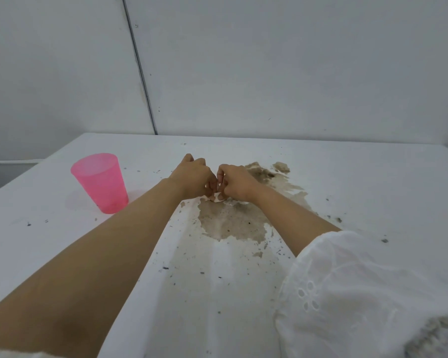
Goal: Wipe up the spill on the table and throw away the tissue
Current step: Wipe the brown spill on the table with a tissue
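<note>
Pinching a small white tissue (219, 197) between them, your left hand (194, 178) and right hand (234, 182) meet knuckle to knuckle, both clenched on it. Tissue sits low over the brown spill (233, 223) at mid desk (373, 182). Pink cup (100, 183) stands upright, well left. White sleeve (347, 293) on right arm.

Pink translucent plastic cup (100, 182), upright, far left on white bench (373, 182). Faint wet ring around its base. Grey-white wall panels (269, 63) behind; dark vertical seam (140, 68).
</note>
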